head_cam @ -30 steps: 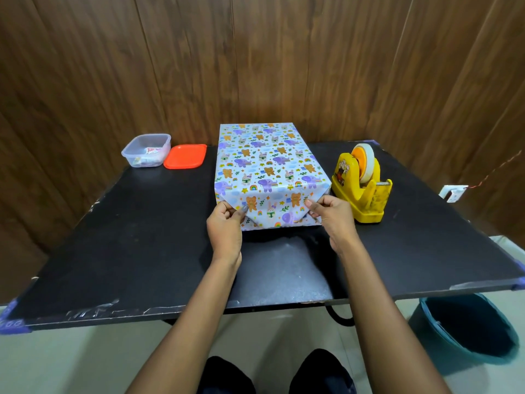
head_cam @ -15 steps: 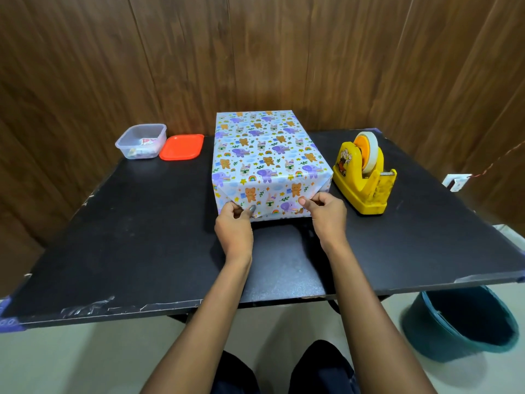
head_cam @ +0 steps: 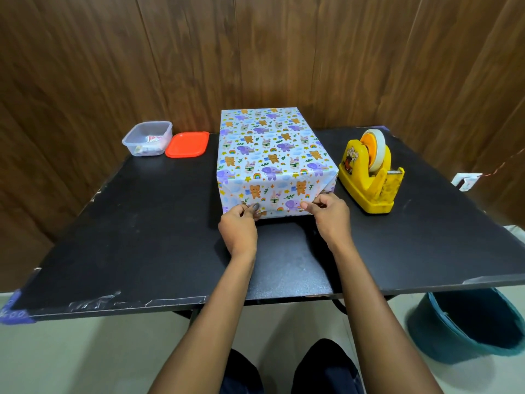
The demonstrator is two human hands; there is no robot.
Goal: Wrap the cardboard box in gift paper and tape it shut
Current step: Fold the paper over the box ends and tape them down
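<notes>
Right in front of both hands sits the box (head_cam: 270, 149), flat on the black table (head_cam: 142, 223), with the paper (head_cam: 272, 123) already covering its top and sides. The action is on the end facing the person. The left hand (head_cam: 240, 228) pinches the paper low on that end between thumb and fingertip, and the right hand (head_cam: 329, 214) does the same a bit further along, fingers curled in. Looks to me like they're closing the last end flap.

If I were doing it, I'd pull that flap snug so the side folds lie flat, then run a thumb along the bottom edge to get a sharp crease before any tape goes on. Loose paper there will probably pucker.

The yellow dispenser (head_cam: 369, 177) is just to the right of the right hand, so it makes sense for that hand to go for tape while the left pins the flap in the middle. Let go with both and I reckon the fold springs open.

Way out past the left hand there's a clear tub (head_cam: 147, 137) and an orange lid (head_cam: 187, 144), not in the way. A bucket (head_cam: 466, 325) sits on the floor, down to the right.
</notes>
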